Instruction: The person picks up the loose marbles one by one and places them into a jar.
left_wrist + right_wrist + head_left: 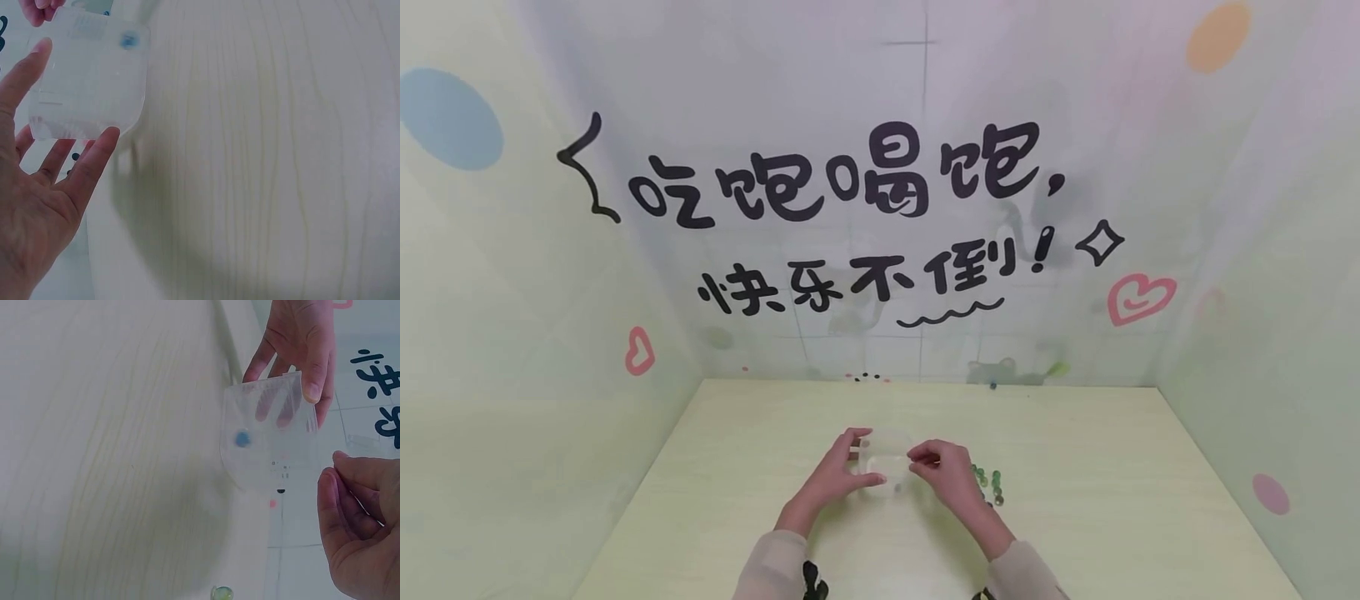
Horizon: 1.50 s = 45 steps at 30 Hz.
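My left hand (841,471) grips a clear plastic box (94,78) by its side, thumb on one face and fingers spread round the other. Through the wall of the box a single blue marble (242,438) shows near the bottom. On the box's other side is my right hand (362,519), its fingers curled and the thumb tip meeting the index fingertip. Nothing shows between those fingertips, which are close to the box's upper edge. Several green marbles (997,481) lie on the table just right of the right hand, partly hidden by it.
A pale wood-grain table (1097,492) lies under both hands. Behind it stands a printed backdrop (820,75) with black lettering, and side panels rise at left and right. One small dark marble (993,386) sits at the table's back edge. A greenish marble (222,592) shows at the right wrist view's bottom.
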Tool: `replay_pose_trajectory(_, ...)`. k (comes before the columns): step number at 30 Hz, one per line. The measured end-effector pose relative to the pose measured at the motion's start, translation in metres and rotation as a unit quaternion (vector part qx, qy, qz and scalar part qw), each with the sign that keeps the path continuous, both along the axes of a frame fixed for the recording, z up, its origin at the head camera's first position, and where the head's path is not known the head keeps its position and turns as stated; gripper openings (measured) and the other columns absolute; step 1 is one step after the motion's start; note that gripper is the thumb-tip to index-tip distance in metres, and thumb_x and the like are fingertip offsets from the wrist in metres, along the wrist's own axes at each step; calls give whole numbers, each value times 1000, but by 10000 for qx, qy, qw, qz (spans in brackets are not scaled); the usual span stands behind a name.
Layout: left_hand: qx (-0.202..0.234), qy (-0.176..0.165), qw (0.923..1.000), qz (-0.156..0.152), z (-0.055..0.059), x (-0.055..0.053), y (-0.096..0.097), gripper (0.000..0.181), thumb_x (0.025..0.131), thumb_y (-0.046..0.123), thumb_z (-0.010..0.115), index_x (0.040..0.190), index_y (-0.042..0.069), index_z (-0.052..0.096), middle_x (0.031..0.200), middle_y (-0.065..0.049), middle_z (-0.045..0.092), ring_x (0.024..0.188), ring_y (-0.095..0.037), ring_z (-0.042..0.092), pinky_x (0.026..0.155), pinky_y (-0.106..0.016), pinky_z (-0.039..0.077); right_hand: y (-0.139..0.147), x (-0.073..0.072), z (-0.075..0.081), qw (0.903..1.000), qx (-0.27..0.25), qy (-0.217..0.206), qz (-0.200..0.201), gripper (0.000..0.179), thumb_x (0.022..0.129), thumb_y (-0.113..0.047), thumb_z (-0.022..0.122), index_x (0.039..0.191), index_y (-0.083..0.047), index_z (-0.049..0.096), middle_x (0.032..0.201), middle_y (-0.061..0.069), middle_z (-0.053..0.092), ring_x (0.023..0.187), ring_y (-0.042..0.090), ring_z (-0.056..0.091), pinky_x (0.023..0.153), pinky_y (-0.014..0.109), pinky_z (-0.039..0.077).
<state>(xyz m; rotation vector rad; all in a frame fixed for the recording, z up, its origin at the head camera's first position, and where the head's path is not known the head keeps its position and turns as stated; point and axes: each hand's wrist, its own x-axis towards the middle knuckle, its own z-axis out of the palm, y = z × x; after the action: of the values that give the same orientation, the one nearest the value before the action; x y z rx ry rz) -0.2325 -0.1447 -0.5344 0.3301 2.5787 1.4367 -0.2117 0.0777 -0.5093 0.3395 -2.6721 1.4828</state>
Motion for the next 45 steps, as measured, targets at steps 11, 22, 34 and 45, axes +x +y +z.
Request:
replay_pose_trajectory(11, 35, -13, 10000, 48, -4, -3, 1, 81, 80, 26, 84, 146, 12, 41, 145, -21, 46, 128, -45, 52, 104, -58, 48, 37, -3, 7, 9981, -18, -74, -604, 11, 84, 2, 75, 95, -1, 75, 88, 7, 74, 82, 16, 68, 74, 26, 60)
replay_pose_trajectory(22, -9, 38, 10000, 26, -5, -2, -2, 81, 81, 27, 84, 147, 11, 40, 144, -21, 46, 128, -44, 52, 104, -58, 48, 70, -2, -1, 9956, 257, -252, -868, 14, 85, 1, 74, 99, 0, 74, 89, 5, 72, 84, 14, 65, 75, 25, 59)
replay_pose_trajectory(34, 17, 28, 9999, -147, -5, -1, -2, 80, 83, 26, 82, 149, 11, 38, 146, -21, 44, 129, -45, 50, 104, -61, 46, 105, -4, -18, 9912, 513, -317, -1178, 14, 85, 1, 73, 99, 1, 74, 90, 7, 74, 83, 16, 66, 76, 28, 59)
replay_pose_trajectory(45, 101, 68, 9998, -174, -2, 1, 0, 79, 82, 24, 83, 148, 10, 39, 146, -24, 43, 128, -47, 50, 106, -62, 45, 120, -3, -25, 9879, 767, -376, -1296, 15, 83, 1, 73, 98, 1, 74, 90, 9, 74, 83, 19, 68, 78, 35, 60)
